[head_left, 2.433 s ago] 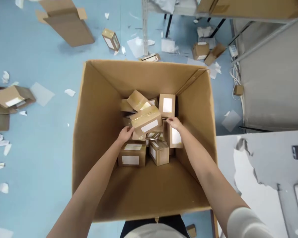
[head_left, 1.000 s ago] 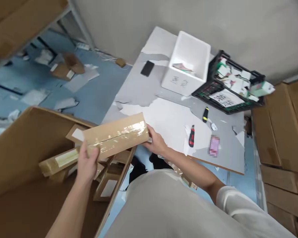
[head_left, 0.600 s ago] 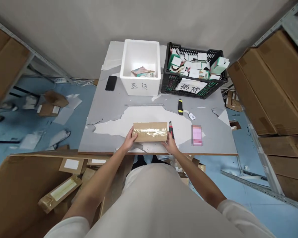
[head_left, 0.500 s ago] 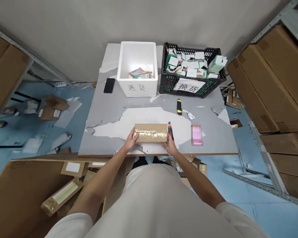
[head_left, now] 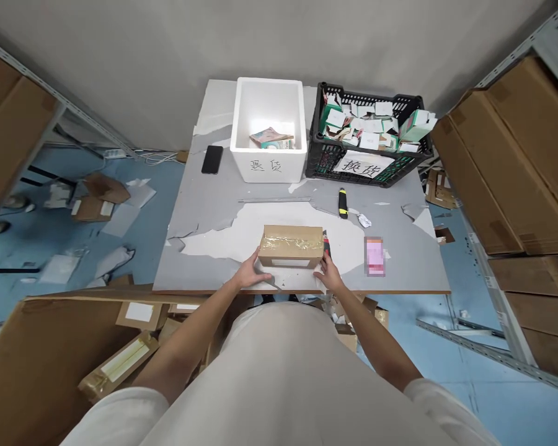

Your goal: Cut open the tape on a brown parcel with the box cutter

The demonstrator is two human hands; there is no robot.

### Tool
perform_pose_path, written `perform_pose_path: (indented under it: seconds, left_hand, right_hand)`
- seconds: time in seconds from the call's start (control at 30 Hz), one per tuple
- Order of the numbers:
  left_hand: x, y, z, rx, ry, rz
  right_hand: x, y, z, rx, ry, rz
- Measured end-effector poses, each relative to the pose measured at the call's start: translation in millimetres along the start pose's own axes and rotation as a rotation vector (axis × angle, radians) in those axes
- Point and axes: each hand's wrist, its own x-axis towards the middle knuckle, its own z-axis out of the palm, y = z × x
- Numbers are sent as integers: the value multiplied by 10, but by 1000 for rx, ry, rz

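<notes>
A brown cardboard box (head_left: 292,238), wrapped in clear shiny tape, rests near the front of the table, a white label low on its near side. My left hand (head_left: 252,271) is at the box's left end, thumb spread along the tabletop and fingertips by the corner. At the right end is my right hand (head_left: 328,272), fingers apart and touching or almost touching the box; whether they press on it is hard to see. A red and black utility knife (head_left: 326,243) lies just beyond that hand, partly hidden by the box.
On the table (head_left: 190,210) are a white foam bin (head_left: 268,167), a black crate (head_left: 314,158) of small cartons, a phone (head_left: 212,160), a yellow-black cutter (head_left: 343,203) and a blurred pink item (head_left: 374,256). A big carton (head_left: 32,353) of parcels stands at front left; shelves flank both sides.
The box has turned so its taped face tips up and the labelled side faces me. Both hands have loosened from its ends, thumbs now off it. The whole view has shifted slightly.
</notes>
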Motion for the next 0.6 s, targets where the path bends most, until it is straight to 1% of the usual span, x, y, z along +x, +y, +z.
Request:
perform_pose_path:
  seconds: [0.07, 0.17, 0.23, 0.3, 0.37, 0.43, 0.5, 0.6]
  left_hand:
    - [37, -109, 14, 143, -36, 0]
    - [84, -195, 89, 219, 8, -35]
    - [82, -183, 109, 213, 27, -31]
    - [56, -124, 74, 213, 52, 15]
    - [28, -47, 4, 257, 118, 43]
    - [12, 10, -59, 320, 172, 13]
    - [12, 20, -82, 346, 184, -45]
    - [21, -41, -41, 317, 181, -86]
  right_hand:
    - [41, -12, 46, -1, 5, 36]
    - [83, -59, 98, 47, 28, 47]
    - [79, -101, 88, 68, 43, 13]
    - [52, -152, 43, 48, 48, -40]
    - [20, -216, -12, -52, 48, -66]
    - [7, -288, -50, -207, 43, -47]
    - [22, -350, -62, -321, 38, -17]
    - [78, -383, -61, -341, 44, 11]
